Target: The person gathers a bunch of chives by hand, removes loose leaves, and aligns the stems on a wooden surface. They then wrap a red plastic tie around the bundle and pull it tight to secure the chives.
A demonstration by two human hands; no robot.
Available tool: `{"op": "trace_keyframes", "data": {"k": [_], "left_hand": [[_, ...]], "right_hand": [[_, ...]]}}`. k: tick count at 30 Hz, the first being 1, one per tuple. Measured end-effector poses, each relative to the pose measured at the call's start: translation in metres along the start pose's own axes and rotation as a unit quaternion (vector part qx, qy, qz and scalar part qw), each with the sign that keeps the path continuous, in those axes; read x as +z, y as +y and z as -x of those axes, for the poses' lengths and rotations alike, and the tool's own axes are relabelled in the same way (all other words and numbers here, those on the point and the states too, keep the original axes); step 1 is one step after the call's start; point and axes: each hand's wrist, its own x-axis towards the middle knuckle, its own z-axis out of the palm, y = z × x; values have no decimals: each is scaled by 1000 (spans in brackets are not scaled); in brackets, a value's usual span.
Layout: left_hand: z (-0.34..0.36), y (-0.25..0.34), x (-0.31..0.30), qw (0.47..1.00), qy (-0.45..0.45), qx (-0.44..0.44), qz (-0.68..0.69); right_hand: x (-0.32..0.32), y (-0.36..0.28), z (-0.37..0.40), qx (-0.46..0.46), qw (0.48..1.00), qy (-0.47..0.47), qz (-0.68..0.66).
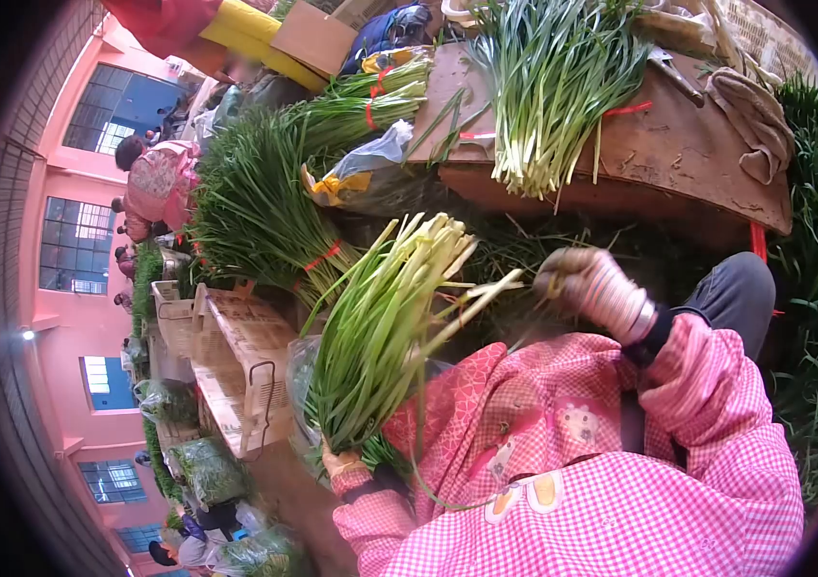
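My left hand (344, 468), low in the view, is closed round the leafy end of a bunch of chives (385, 322). Their pale cut ends point up and to the right, and a few stalks stick out sideways. My right hand (590, 287), in a knitted glove, is off to the right of these stalks, apart from them. Its fingers are curled together and slightly blurred; what they hold, if anything, cannot be made out. Above the hands, a loose pile of chives (558, 96) lies on a brown board (678, 144).
Tied bundles of chives (264, 192) with red bands are stacked at the upper left. A plastic crate (236, 370) stands left of my left hand. A cloth glove (755, 120) and a knife (675, 72) lie on the board. Several other people are in the background.
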Motion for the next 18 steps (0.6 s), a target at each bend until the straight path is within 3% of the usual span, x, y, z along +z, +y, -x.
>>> {"op": "trace_keyframes", "data": {"k": [1,3,4,5,8,9,11,12,13,15,16,17,18], "left_hand": [[8,-3,6,1000,-3,-3,-3],[19,-7,16,999,17,25,-31],[19,-8,22,999,25,30,-31],[18,-10,27,998,31,35,-30],[2,-8,14,999,29,25,-31],[-3,-8,12,999,37,21,-34],[-9,-9,8,1000,13,12,-5],[-11,-9,5,1000,7,-2,4],[-9,-10,7,1000,2,-17,13],[-19,-3,1,1000,-19,-15,3],[-18,0,2,999,-30,-6,-8],[-18,4,3,999,-41,3,-17],[-38,11,-8,999,-37,-8,5]], "right_hand": [[-10,0,-10,54,998,2,-17],[5,1,-9,-46,996,-45,-65],[12,-9,-9,-5,995,-102,-13],[19,-23,-13,-27,988,-124,88],[19,8,-58,-57,971,-180,-150],[17,16,-57,-16,959,-153,-238],[31,12,-57,-64,958,-225,-168],[35,8,-53,8,941,-274,-197],[45,6,-52,-59,936,-299,-178],[59,5,-60,-17,910,-334,-243],[59,9,-63,-199,933,-297,-39],[58,13,-69,-368,883,-238,168],[59,13,-68,-393,867,-220,214]]}}
